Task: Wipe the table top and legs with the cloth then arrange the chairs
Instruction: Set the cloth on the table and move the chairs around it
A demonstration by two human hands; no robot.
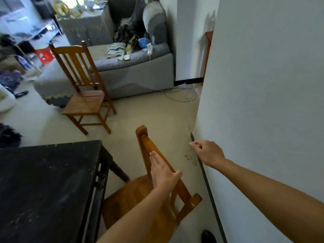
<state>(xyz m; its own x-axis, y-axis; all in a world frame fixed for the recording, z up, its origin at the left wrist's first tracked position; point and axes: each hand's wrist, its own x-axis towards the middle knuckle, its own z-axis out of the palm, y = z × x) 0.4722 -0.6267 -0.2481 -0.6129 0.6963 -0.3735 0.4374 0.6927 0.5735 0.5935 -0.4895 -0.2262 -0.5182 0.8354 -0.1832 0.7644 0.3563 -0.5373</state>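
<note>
- Your left hand point(164, 174) has its fingers point(155, 160) straight and laid flat along the top rail of the near chair point(140, 193), thumb over the rail's other side. That's a press, not a wrapped grip.
- Your right hand point(207, 151) floats off to the right of those fingers, close to the wall point(263, 102), loosely curled and grasping nothing.
- The near chair looks tipped, with its seat just below your left fingers and its back running away from them.
- The black desk point(43, 181) is just left of your left fingers, corner leg near the chair's seat. No cloth anywhere in view, so I'd guess you're on the chair-arranging part.
- How I'd do it: curl the fingers round the rail properly before moving it, since a flat palm can slip. Bring the idle right hand onto the far end of the rail so the chair doesn't twist, then turn the seat toward the desk edge and watch that corner leg.
- The second chair point(84, 102) stands well beyond your fingers, over by the grey sofa point(136, 71). It'll need fetching too.
- Labels or writing: none I can read. There's a red crate point(44, 55) way off to the far left, but it's too blurry to tell.
</note>
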